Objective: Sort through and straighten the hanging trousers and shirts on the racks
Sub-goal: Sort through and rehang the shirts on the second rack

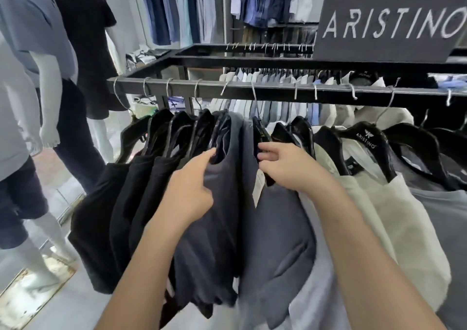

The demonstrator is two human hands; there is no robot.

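Note:
A black metal rack rail (pixel 278 91) carries a row of shirts on black hangers. Black shirts (pixel 118 203) hang at the left, dark grey ones in the middle, cream and pale grey ones (pixel 394 216) at the right. My left hand (pixel 192 185) grips the collar and shoulder of a dark grey shirt (pixel 214 241), forefinger reaching to its hanger. My right hand (pixel 285 168) holds the black hanger (pixel 259 130) of the neighbouring slate-grey shirt (pixel 275 241), fingers curled round it. A white price tag (pixel 259 188) dangles between my hands.
Two mannequins (pixel 50 82) in grey and black tops stand on the left, close to the rack's end. A dark "ARISTINO" sign (pixel 389 21) sits on the rack at the upper right. A second rail of pale shirts (pixel 278 77) lies behind, and blue shirts (pixel 177 8) hang on the wall.

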